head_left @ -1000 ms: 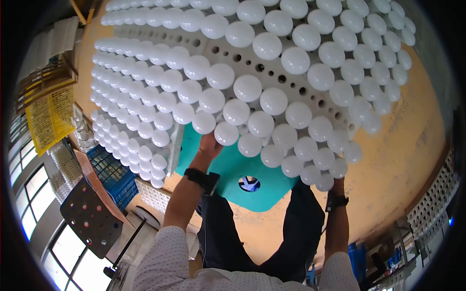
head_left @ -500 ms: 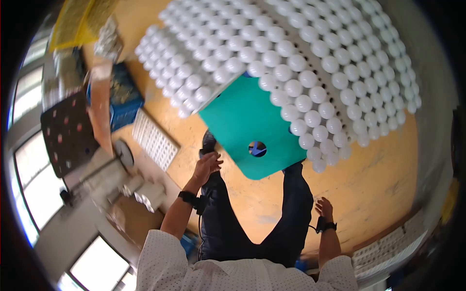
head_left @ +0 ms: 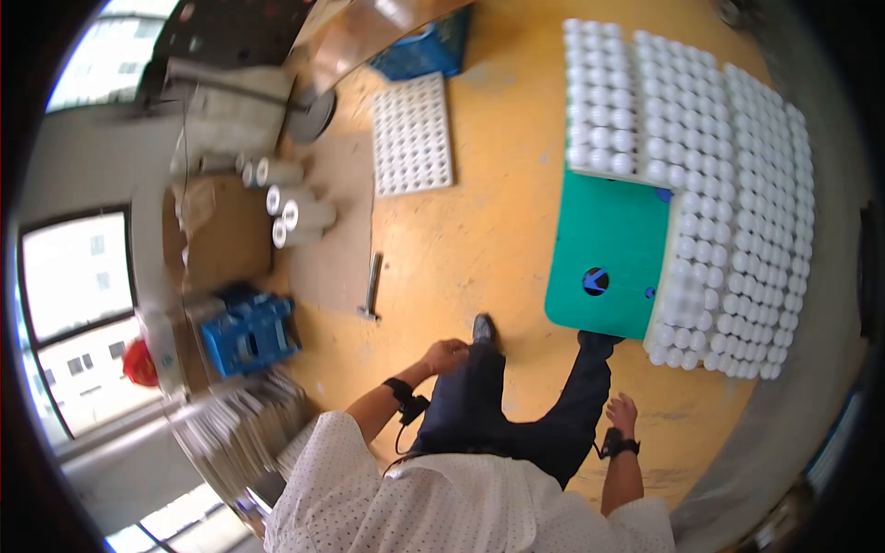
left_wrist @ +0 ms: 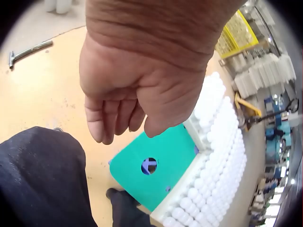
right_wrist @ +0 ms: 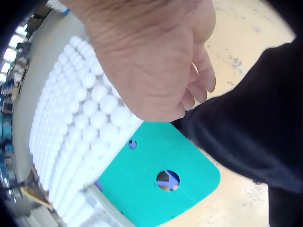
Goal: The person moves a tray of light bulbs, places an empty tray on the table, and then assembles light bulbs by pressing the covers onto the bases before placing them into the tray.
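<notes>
My left hand hangs beside my left thigh, fingers loosely bent and holding nothing; the left wrist view shows its palm side and fingers. On the other side, my right hand hangs by my right leg, likewise holding nothing, its fingers lightly curled in the right wrist view. Ahead to the right lies a green board with a round hole, close by my right foot. Rows of glossy white globes, like light bulbs, stand in trays along the board's far and right sides. Both hands are apart from the globes.
A white perforated tray lies on the yellowish floor. Nearer is a T-shaped metal bar. White rolls, a cardboard box and a blue crate stand on the left, a second blue crate farther ahead.
Both hands have come away from the tray of globes and dropped to my sides. The view has turned left, so the board and globes now appear on the right.
</notes>
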The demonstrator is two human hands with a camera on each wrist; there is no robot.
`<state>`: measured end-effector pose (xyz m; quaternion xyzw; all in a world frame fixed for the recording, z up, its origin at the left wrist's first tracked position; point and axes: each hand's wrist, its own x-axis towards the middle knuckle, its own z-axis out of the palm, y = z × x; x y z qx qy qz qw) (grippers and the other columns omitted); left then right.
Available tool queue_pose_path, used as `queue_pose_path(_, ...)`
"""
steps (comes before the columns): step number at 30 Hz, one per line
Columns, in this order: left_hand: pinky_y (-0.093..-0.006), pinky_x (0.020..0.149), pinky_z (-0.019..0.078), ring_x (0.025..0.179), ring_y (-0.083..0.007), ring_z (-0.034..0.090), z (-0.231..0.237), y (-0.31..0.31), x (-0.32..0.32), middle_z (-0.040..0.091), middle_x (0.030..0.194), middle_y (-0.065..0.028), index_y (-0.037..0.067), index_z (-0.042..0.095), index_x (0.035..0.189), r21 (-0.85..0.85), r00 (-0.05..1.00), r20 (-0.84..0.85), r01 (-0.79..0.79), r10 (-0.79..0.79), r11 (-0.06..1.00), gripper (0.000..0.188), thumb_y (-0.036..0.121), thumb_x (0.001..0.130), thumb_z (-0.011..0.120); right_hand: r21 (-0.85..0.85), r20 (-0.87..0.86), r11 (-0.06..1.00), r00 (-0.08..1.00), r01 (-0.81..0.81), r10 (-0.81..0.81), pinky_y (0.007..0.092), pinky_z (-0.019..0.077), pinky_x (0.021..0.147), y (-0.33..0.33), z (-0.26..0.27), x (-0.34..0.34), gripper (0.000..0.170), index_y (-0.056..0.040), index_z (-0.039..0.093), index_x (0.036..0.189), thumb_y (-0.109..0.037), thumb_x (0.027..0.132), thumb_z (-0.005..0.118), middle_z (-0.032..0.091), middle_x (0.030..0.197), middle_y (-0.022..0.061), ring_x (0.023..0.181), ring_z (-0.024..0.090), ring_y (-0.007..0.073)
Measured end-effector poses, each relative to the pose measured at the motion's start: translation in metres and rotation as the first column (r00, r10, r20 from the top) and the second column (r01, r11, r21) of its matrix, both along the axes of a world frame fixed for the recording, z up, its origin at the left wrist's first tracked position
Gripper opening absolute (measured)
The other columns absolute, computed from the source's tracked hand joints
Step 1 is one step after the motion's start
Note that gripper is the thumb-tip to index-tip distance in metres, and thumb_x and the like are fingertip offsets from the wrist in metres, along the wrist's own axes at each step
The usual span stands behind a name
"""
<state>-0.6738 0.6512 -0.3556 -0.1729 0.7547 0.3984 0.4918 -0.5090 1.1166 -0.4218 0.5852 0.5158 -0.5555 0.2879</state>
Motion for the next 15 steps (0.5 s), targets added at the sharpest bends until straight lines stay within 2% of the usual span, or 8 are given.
queue_pose_path(3, -0.0301, 0.069, 0.0501, 0.084, -0.0186, 0.062, 0.023, -0.101, 0.054, 0.064, 0.089, -0.0121, 0.000, 0.057, 0.105, -0.010, 0.905, 0.046, -0.422, 0.422, 0.907, 0.034, 0.025, 0.081, 0.056, 0.019, -0.140, 0.934, 0.924, -0.356, 0.355, 0.0242, 0.0470, 0.057, -0.064, 0.003, -0.063, 0.036, -0.0013, 0.052, 0.110, -0.012, 0.077, 0.059, 0.057, 0.084, 0.0057, 0.072, 0.056, 0.0130)
queue_pose_path(5, -0.0299, 0.067, 0.0504, 0.083, -0.0203, 0.062, 0.056, -0.147, 0.072, 0.062, 0.094, -0.0111, -0.002, 0.055, 0.106, -0.014, 0.721, 0.063, -0.691, 0.690, 0.723, 0.032, 0.022, 0.084, 0.055, 0.072, -0.261, 0.847, 0.809, -0.527, 0.526, 0.0246, 0.0464, 0.057, -0.116, 0.004, -0.124, 0.032, -0.0027, 0.054, 0.108, -0.013, 0.078, 0.058, 0.058, 0.080, 0.0045, 0.071, 0.055, 0.0112)
queue_pose_path(7, -0.0289, 0.065, 0.0505, 0.083, -0.0200, 0.062, 0.074, -0.185, 0.110, 0.061, 0.095, -0.0096, -0.001, 0.056, 0.103, -0.047, 0.533, 0.052, -0.843, 0.844, 0.535, 0.029, 0.021, 0.085, 0.054, 0.254, -0.234, 0.595, 0.549, -0.762, 0.803, 0.0260, 0.0461, 0.059, -0.166, -0.018, -0.183, 0.029, -0.0023, 0.056, 0.105, -0.013, 0.079, 0.057, 0.058, 0.080, 0.0038, 0.070, 0.055, 0.0116)
queue_pose_path(9, -0.0274, 0.063, 0.0500, 0.081, -0.0186, 0.062, 0.089, -0.202, 0.155, 0.060, 0.091, -0.0086, -0.001, 0.056, 0.100, -0.135, 0.370, 0.012, -0.920, 0.929, 0.368, 0.026, 0.020, 0.085, 0.055, 0.155, -0.266, 0.589, 0.541, -0.793, 0.798, 0.0299, 0.0468, 0.063, -0.226, -0.018, -0.248, 0.028, -0.0011, 0.057, 0.104, -0.014, 0.078, 0.056, 0.060, 0.080, 0.0073, 0.071, 0.057, 0.0161)
queue_pose_path(11, -0.0256, 0.061, 0.0494, 0.074, -0.0162, 0.061, 0.104, -0.202, 0.215, 0.060, 0.086, -0.0082, 0.000, 0.057, 0.096, -0.211, 0.269, 0.008, -0.941, 0.963, 0.265, 0.022, 0.020, 0.085, 0.054, 0.296, -0.375, 0.400, 0.280, -0.867, 0.884, 0.0250, 0.0434, 0.056, -0.252, -0.076, -0.275, 0.033, -0.0010, 0.053, 0.110, -0.010, 0.078, 0.054, 0.055, 0.076, 0.0021, 0.066, 0.052, 0.0108)
queue_pose_path(13, -0.0237, 0.058, 0.0489, 0.070, -0.0137, 0.060, 0.097, -0.203, 0.268, 0.060, 0.080, -0.0070, -0.001, 0.057, 0.098, -0.296, 0.159, 0.089, -0.938, 0.983, 0.179, 0.025, 0.021, 0.086, 0.053, 0.497, -0.360, 0.172, -0.022, -0.851, 0.933, 0.0268, 0.0449, 0.060, -0.338, -0.101, -0.341, 0.036, 0.0003, 0.051, 0.112, -0.009, 0.077, 0.053, 0.057, 0.076, 0.0044, 0.067, 0.053, 0.0119)
queue_pose_path(14, -0.0236, 0.056, 0.0485, 0.068, -0.0135, 0.059, 0.104, -0.184, 0.288, 0.060, 0.076, -0.0064, 0.000, 0.058, 0.093, -0.382, 0.130, 0.128, -0.908, 0.983, 0.170, 0.025, 0.023, 0.086, 0.053, 0.418, -0.319, 0.139, -0.001, -0.898, 0.948, 0.0305, 0.0457, 0.068, -0.365, -0.113, -0.368, 0.036, -0.0008, 0.052, 0.112, -0.011, 0.078, 0.053, 0.059, 0.083, 0.0112, 0.076, 0.057, 0.0200)
queue_pose_path(15, -0.0245, 0.055, 0.0483, 0.065, -0.0141, 0.059, 0.119, -0.164, 0.299, 0.060, 0.074, -0.0066, 0.000, 0.058, 0.087, -0.379, 0.171, 0.176, -0.897, 0.969, 0.227, 0.024, 0.023, 0.085, 0.053, 0.335, -0.273, 0.110, 0.015, -0.936, 0.962, 0.0341, 0.0465, 0.076, -0.386, -0.131, -0.391, 0.035, -0.0020, 0.052, 0.111, -0.014, 0.078, 0.052, 0.062, 0.091, 0.0179, 0.084, 0.060, 0.0282)
